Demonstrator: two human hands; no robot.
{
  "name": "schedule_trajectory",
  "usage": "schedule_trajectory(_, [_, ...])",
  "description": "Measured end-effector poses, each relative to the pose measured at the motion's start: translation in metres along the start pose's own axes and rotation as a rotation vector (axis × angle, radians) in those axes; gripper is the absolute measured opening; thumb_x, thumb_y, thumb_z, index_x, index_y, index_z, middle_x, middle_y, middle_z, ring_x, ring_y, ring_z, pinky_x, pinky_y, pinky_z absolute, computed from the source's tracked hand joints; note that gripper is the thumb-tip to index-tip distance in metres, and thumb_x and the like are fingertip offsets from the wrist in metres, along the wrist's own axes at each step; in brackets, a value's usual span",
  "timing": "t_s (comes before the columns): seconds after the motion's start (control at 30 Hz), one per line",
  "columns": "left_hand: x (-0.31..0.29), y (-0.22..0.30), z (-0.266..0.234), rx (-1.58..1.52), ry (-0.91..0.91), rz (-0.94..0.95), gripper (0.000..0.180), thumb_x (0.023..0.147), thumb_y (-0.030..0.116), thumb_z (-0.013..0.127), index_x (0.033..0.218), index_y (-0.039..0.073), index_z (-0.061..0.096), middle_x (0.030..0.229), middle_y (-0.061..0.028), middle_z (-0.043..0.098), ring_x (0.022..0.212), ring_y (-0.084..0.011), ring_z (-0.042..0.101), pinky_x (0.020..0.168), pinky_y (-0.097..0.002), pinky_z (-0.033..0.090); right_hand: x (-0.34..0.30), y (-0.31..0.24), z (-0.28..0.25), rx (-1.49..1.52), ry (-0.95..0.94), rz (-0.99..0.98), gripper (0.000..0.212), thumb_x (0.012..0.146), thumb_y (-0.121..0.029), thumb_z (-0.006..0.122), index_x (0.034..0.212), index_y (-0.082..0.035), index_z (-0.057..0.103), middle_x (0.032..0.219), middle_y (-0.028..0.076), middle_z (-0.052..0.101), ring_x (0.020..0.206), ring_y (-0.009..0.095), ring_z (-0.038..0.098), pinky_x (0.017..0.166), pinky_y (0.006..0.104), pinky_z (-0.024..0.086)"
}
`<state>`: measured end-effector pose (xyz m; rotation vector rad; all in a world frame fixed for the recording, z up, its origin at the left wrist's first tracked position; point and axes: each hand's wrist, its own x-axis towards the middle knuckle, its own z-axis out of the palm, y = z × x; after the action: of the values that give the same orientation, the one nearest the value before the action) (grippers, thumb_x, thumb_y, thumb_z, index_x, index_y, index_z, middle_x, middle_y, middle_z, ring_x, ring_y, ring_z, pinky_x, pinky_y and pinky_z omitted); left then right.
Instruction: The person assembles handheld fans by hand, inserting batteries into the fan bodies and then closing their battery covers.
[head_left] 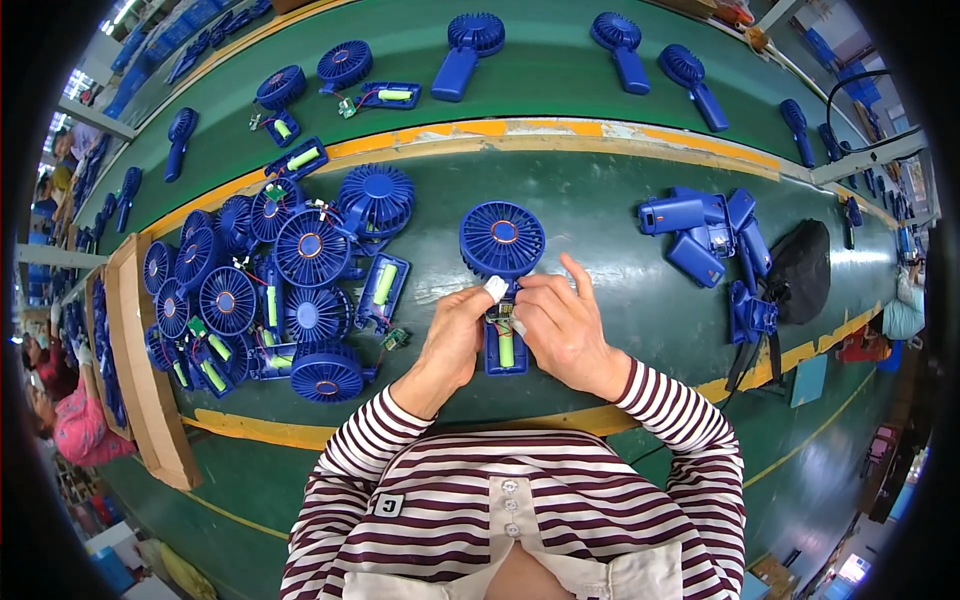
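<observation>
Green bench; opened fan, battery showing.
Left hand pinches fan near board; right hand bunched beside it, hold unclear. Fans heaped left, casings right.

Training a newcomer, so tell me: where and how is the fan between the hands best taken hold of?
Probably by its round head, from the far side: that curved edge stands clear of the left hand and right hand, while the open handle exposes a battery.

Grn wkbench w/ ylw edge; grn flr.
</observation>
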<state>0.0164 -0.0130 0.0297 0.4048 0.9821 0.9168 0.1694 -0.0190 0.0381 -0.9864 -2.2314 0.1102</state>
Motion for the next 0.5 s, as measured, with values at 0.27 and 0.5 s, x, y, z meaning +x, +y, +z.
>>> schedule_trajectory(0.27, [-0.002,0.01,0.001,-0.016,0.053,-0.103,0.021,0.088,0.014,0.043,0.087,-0.002,0.056,0.078,-0.0082,0.059,0.066,-0.0145,0.057,0.057,-0.0272,0.046,0.013,0.009,-0.013,0.344,-0.108,0.182,0.023,0.063,0.012,0.056,0.084,0.004,0.052,0.096,0.014,0.05,0.079,0.029,0.056,0.062,0.0332,0.049])
schedule_trajectory(0.5, [-0.006,0.02,0.001,-0.056,-0.056,-0.145,0.027,0.089,0.014,0.039,0.099,-0.007,0.053,0.096,-0.0143,0.06,0.085,-0.0221,0.06,0.075,-0.0341,0.049,0.02,0.012,-0.017,0.427,-0.189,0.206,0.023,0.064,0.016,0.048,0.085,0.006,0.052,0.097,0.014,0.048,0.078,0.028,0.055,0.062,0.0325,0.048])
